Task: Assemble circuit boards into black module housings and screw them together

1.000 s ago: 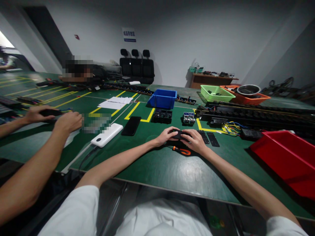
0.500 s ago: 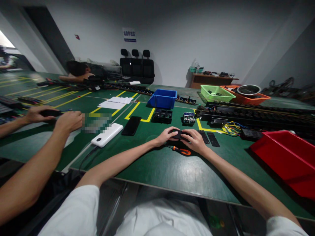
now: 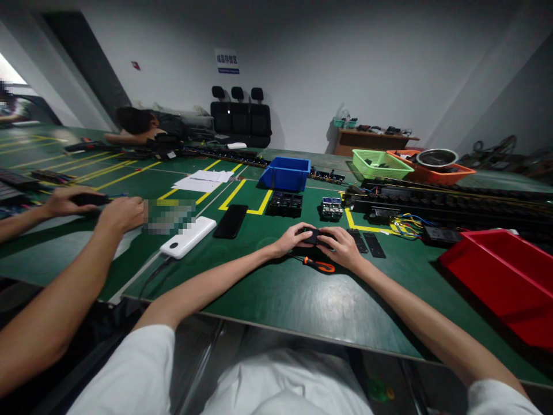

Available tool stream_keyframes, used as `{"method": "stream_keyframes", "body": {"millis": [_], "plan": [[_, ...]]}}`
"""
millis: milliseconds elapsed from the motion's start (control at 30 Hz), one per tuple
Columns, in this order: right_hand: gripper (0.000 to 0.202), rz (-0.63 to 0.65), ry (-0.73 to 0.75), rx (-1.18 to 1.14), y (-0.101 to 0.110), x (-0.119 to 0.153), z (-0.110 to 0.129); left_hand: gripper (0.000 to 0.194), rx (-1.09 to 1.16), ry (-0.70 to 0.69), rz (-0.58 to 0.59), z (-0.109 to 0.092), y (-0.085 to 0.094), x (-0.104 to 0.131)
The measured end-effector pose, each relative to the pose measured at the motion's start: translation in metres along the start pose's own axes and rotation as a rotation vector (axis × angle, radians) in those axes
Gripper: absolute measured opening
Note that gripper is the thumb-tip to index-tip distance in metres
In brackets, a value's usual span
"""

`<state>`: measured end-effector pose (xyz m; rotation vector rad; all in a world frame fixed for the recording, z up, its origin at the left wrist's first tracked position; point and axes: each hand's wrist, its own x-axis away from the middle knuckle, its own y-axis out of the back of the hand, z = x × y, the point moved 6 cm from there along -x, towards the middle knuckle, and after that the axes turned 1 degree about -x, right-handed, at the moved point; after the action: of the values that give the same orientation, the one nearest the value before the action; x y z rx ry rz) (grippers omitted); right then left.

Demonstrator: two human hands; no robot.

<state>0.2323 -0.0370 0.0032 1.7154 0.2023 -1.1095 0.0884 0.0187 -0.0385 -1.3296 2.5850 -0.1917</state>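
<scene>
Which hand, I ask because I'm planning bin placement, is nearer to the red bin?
Right. The right hand is left of the red bin, holding a small black part; the left hand, at that part's other side, is farther left.

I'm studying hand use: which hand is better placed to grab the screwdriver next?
Probably the right hand: the screwdriver handle lies closer to it than to the left hand. Both hands hold the black part, though, so neither is free.

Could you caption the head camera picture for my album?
Left hand and right hand grip a small black part just beyond an orange-and-black screwdriver on a green worktable.
</scene>
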Motion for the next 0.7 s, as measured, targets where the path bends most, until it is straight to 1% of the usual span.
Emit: {"method": "stream_keyframes", "body": {"millis": [233, 700], "plan": [[0.022, -0.005, 0.016, 0.013, -0.0016, 0.0008, 0.0001, 0.039, -0.009, -0.01, 0.01, 0.0005, 0.0003, -0.0002], [0.024, 0.012, -0.011, 0.021, -0.0032, 0.0007, -0.0008, 0.038, -0.006, -0.005, -0.006, 0.0004, 0.0008, -0.0003]]}}
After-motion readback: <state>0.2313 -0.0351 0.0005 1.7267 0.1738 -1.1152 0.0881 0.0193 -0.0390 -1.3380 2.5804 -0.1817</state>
